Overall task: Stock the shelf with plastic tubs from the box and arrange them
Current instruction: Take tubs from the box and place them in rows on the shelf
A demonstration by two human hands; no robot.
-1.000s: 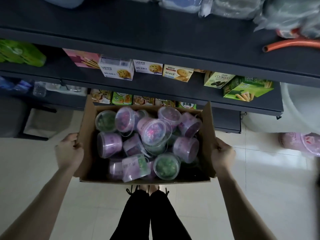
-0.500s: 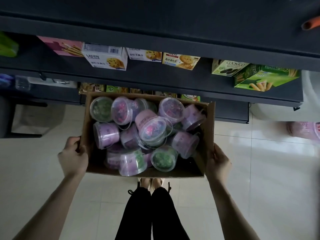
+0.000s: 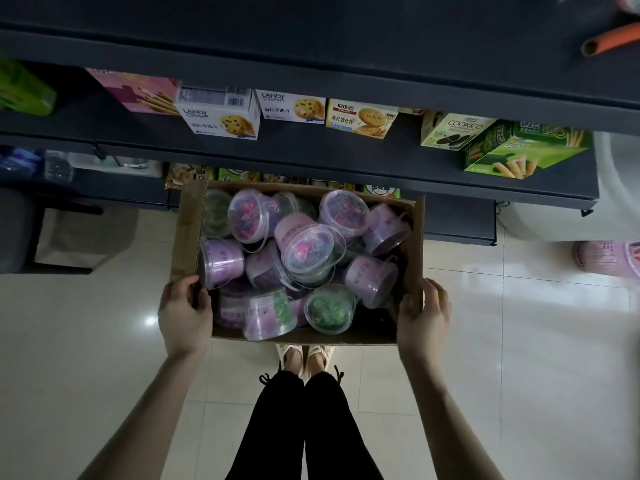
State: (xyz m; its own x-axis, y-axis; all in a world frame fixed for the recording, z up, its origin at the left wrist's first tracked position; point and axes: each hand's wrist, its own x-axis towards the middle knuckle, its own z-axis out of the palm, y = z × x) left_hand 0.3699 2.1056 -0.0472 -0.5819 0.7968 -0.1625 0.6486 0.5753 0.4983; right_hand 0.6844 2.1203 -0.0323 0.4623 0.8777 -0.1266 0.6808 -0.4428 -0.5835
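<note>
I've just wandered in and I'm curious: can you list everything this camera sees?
cardboard box: one, brown, held before the shelf
plastic tubs: a dozen or so, purple and green, piled in the box
shelf: one, dark, several tiers, across the top
biscuit boxes: about seven, pink, white, yellow, green, on the middle tier
orange hose: one, top right
pink tub: one, blurred, on the floor, far right
legs: two, black trousers, bottom centre
left hand: grips box's left wall
right hand: grips box's right wall

Dark shelf carries biscuit boxes in a row
</note>
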